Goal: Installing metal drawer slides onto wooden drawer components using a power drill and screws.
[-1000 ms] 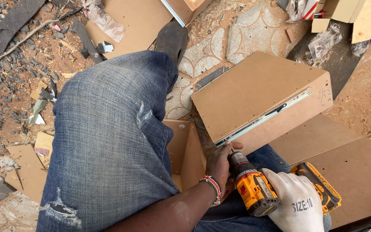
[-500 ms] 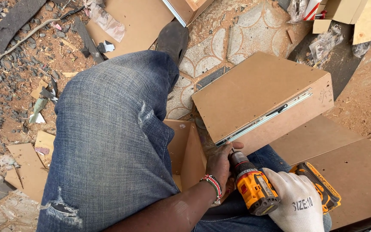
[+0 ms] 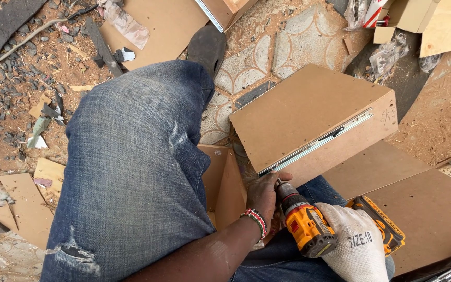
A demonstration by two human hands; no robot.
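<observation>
Two hands are at work low in our view, close together over our lap. Our right hand (image 3: 358, 248), in a white knitted work glove, is closed around the handle of a yellow and black cordless drill (image 3: 309, 222), whose dark chuck points up and to the left toward the near lower corner of a brown fibreboard drawer box (image 3: 309, 112). Our bare left hand (image 3: 264, 196), with a beaded red, white and green bracelet (image 3: 255, 219) at the wrist, curls its fingers about the front of the drill's chuck and rests against the bottom edge of the box; we cannot tell whether it pinches a screw or only steadies the bit. That box lies tilted on the ground just beyond our knees, its broad face up, with a silver metal drawer slide (image 3: 319, 141) running along its long side. Our left leg in faded, torn blue jeans (image 3: 131, 172) fills the middle of the view, the dark shoe (image 3: 207, 44) at its far end. Between the leg and the box a smaller open fibreboard piece (image 3: 225, 180) stands on edge. Flat fibreboard panels (image 3: 434, 209) lie to the right, under and beside the drill, on a patterned stone paving floor (image 3: 267, 57) strewn with sawdust and offcuts.
</observation>
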